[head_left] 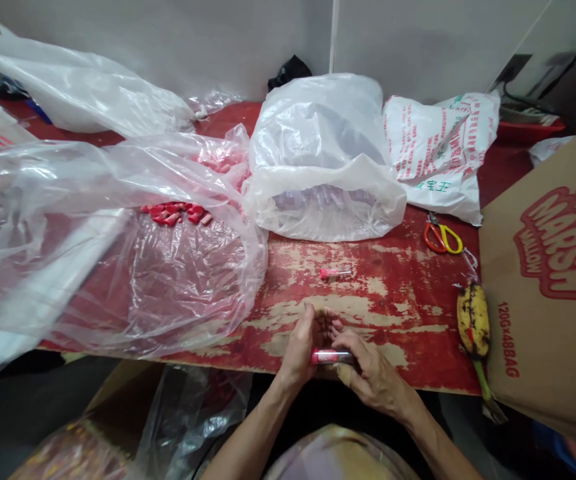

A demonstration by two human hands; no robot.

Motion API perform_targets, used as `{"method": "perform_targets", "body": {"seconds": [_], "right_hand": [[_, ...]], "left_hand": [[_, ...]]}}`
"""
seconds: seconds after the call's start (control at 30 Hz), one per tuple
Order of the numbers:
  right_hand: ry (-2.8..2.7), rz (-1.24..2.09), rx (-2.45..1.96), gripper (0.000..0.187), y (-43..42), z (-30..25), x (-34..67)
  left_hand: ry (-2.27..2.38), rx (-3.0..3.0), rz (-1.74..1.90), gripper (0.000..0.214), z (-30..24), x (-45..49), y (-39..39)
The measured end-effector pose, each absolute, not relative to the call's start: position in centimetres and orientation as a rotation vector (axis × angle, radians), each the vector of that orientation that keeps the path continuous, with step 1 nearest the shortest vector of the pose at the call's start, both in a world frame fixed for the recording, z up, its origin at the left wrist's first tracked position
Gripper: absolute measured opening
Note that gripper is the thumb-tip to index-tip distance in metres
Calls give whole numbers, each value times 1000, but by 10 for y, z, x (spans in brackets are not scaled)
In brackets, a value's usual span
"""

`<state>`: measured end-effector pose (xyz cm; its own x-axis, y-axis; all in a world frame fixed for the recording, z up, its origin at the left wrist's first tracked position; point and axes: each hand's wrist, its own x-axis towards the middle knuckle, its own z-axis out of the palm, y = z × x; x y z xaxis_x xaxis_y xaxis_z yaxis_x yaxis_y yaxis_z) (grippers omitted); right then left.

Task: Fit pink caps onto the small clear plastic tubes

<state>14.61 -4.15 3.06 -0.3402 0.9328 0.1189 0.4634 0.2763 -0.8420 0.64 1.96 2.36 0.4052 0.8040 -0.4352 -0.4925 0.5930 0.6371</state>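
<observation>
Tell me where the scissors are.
In the head view, the scissors lie on the right of the table, between the printed bag behind them and the banana in front.

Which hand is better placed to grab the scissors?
Probably the right hand: the scissors lie on its side, while the left hand sits farther away. Both hold a pink tube.

left grip (304,347) curled closed | right grip (368,373) pinched closed | touching, forearms converging
</observation>
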Motion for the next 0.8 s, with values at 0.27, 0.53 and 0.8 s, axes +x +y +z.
{"method": "perform_targets", "body": {"seconds": [0.27, 0.53, 0.8], "right_hand": [[-1930, 1125, -1223, 16, -43, 29, 139], [-1906, 883, -1185, 20, -51, 22, 127], [-1543, 1276, -1198, 23, -42, 23, 139]], "left_hand": [[647, 483, 671, 64, 29, 6, 19], [775, 547, 650, 71, 35, 7, 17], [637, 402, 663, 78, 32, 6, 27]]}}
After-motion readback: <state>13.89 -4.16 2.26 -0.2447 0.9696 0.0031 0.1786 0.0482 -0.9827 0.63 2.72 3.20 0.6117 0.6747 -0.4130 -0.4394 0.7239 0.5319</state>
